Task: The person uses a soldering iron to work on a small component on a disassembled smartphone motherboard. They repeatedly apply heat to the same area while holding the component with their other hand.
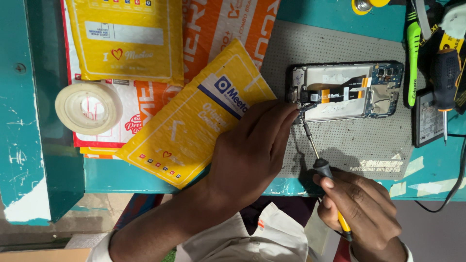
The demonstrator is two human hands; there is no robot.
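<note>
Nearest, the right hand [361, 208] grips a screwdriver [315, 155], tip at the opened phone's [347, 90] left end. The left hand [252, 150], fingers narrow, steadies it on the grey mat [349, 140]. Back cover off; boards remain mounted.

An opened phone [347, 91], back cover off, lies lengthwise near the far edge of a grey perforated mat [359, 140], showing its blue circuit board, a pale metal shield and orange flex strips. A thin screwdriver [318, 155] with a dark collar and yellow handle slants from the mat's near edge up to the phone's left end, its tip at the lower left corner.
</note>
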